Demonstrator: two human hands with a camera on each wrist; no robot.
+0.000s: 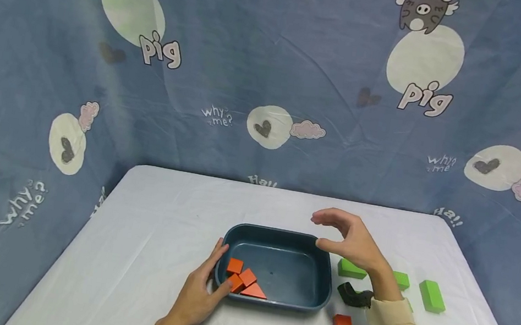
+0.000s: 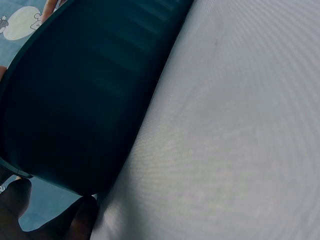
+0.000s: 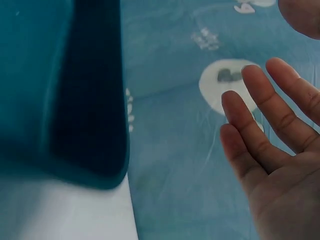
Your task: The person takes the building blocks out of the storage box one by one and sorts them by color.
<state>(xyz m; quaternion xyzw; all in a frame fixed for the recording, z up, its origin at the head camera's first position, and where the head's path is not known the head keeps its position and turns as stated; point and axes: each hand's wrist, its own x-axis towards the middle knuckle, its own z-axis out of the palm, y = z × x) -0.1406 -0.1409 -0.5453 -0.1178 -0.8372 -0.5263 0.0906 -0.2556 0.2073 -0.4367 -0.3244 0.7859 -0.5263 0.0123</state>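
White cloth covers the table (image 1: 156, 225), and at its left my left hand (image 1: 199, 293) rests flat against the near left corner of the dark blue tub (image 1: 280, 235), fingers straight along the wall and curled round nothing. Just inside that corner sit the orange blocks (image 1: 244, 281), four that I can count, huddled together and touching. Moving right, the rest of the tub floor is bare. Above the tub's far right rim hovers my right hand (image 1: 354, 242), fingers spread and relaxed, palm empty, as the right wrist view confirms. Beyond it on the cloth lie the green blocks (image 1: 432, 295), near one another, and one more orange block (image 1: 342, 324) just beside the tub's near right corner, below my forearm. I judge that the tub needs steadying, so my left palm should press evenly without tipping the wall, and my right should come down cleanly over one block, clear of the rim and the black wrist mount (image 1: 354, 295).
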